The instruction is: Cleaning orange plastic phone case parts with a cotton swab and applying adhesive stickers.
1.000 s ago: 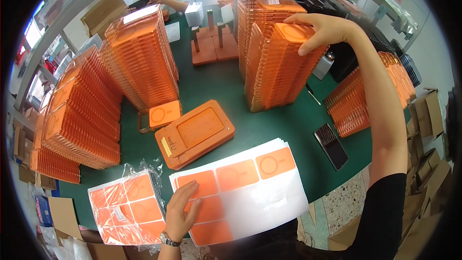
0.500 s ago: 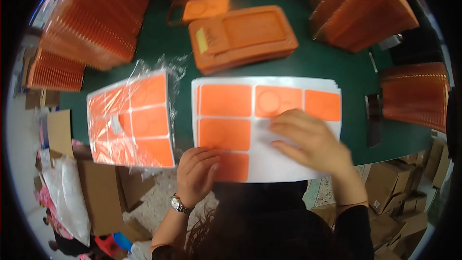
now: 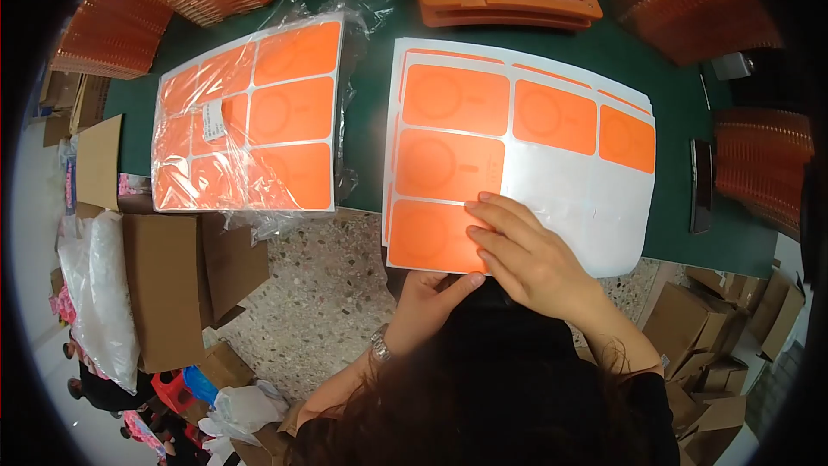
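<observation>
Orange, round-cornered sticker [image 3: 431,235] on the white paper sheet [image 3: 580,220] atop the green table [image 3: 366,121] is touched by the right hand [image 3: 536,264], withdrawn from the orange plastic stack [image 3: 699,4]; work seems turned sheetward. Whether its bent fingers, or the left hand's [image 3: 424,302], grip cannot be told.

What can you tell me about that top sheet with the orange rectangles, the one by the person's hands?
The top sheet looks like thin, smooth white paper or film. Five rounded orange rectangles, marked with faint rings, fill its left column and far row; the rest is bare white. It lies roughly flat, a little offset on other sheets, its near left corner seeming to overhang the green table. The right hand's fingers rest on it; the left hand meets its near edge.
</observation>
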Tool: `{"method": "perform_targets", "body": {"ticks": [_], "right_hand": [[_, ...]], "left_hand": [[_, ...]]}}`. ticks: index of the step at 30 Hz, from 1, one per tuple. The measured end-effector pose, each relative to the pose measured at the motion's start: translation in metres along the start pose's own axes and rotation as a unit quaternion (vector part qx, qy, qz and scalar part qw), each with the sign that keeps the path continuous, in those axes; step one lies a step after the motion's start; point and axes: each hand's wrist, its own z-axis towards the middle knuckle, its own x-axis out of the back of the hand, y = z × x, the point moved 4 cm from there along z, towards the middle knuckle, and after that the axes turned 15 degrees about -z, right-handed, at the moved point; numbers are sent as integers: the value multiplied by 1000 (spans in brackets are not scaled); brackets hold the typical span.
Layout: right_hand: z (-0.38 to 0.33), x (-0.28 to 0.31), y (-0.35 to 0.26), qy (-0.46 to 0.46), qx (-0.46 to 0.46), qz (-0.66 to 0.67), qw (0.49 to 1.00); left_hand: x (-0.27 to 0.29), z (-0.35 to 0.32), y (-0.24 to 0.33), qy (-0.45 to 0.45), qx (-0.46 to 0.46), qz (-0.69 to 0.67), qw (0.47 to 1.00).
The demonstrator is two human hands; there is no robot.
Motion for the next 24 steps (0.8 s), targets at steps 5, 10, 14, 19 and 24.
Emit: {"method": "perform_targets", "body": {"ticks": [5,10,14,19,24], "right_hand": [[-5,6,0,11,18,-16,1000],[-10,11,-2,-2,35,23,999],[-12,12,1,-7,41,47,998],[-12,12,3,-14,43,57,997],[-11,11,6,-17,38,63,997]], "left_hand": [[-7,1,1,-44,-118,51,991],[-7,-4,5,15,-99,51,994],[-13,-8,12,8,-96,18,995],[-15,-7,11,20,-135,68,988],[-17,-5,14,37,-157,78,984]]}}
